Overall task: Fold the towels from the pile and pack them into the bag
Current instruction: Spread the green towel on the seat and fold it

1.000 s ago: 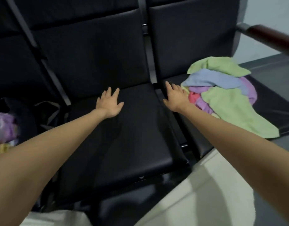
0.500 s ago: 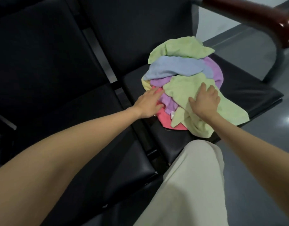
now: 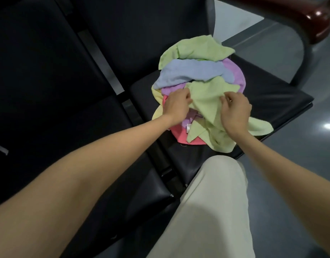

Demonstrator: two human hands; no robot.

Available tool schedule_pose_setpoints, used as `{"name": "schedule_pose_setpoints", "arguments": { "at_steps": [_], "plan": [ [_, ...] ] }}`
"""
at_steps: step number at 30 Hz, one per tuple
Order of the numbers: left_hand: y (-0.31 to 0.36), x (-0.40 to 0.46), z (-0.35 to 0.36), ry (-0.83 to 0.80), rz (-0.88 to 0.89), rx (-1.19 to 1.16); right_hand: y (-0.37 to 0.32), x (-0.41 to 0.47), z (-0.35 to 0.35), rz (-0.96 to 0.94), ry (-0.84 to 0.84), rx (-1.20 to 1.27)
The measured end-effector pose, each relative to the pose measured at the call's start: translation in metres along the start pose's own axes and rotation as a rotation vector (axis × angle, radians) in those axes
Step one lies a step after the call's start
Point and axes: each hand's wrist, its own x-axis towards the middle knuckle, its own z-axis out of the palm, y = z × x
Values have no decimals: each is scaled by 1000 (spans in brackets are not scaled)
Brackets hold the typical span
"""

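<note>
A loose pile of towels lies on the right black seat [image 3: 268,97]: a light green towel [image 3: 207,97] on top at the front, a blue towel [image 3: 190,73], a second green towel [image 3: 195,49] at the back, purple, yellow and pink ones beneath. My left hand [image 3: 176,107] pinches the front green towel at its left edge. At that towel's upper right part, the curled fingers of my right hand [image 3: 235,110] pinch the cloth. The bag is not in view.
A second black seat [image 3: 67,138] lies to the left, with a metal gap between the two. A dark red armrest [image 3: 313,19] curves over the far right. My leg in pale trousers [image 3: 207,211] stands against the seat's front edge. Grey floor lies to the right.
Both hands came from the left seat to the towel pile as the view turned right. Their fingers, flat on the pile half a second ago, have curled and pinched the front green towel.
</note>
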Motion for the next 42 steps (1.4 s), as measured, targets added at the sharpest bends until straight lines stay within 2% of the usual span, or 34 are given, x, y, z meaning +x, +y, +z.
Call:
{"name": "schedule_pose_setpoints", "arguments": {
  "at_steps": [5, 13, 18, 23, 31, 33, 35, 37, 42],
  "plan": [
    [-4, -34, -69, 267, -43, -246, -66, -23, -9, -72, 83, 387],
    [-29, -124, -178, 504, -138, -405, -172, -82, -12, -267, -95, 515],
    [-69, -192, -220, 571, -202, -392, -225, -117, -8, -412, -226, 558],
    [-122, -261, -249, 600, -323, -309, -270, -163, 7, -521, -462, 569],
    [-206, -347, -244, 656, -743, -252, -287, -246, 62, -453, -867, 504],
    [-223, -360, -237, 616, -855, -227, -277, -255, 71, -428, -951, 456],
    [-235, -369, -226, 535, -907, -169, -263, -257, 73, -440, -967, 373],
    [-238, -374, -213, 455, -814, -65, -245, -254, 71, -460, -956, 267],
    [-209, -377, -176, 124, -297, 52, -185, -244, 62, -515, -976, -67]
  ]
}}
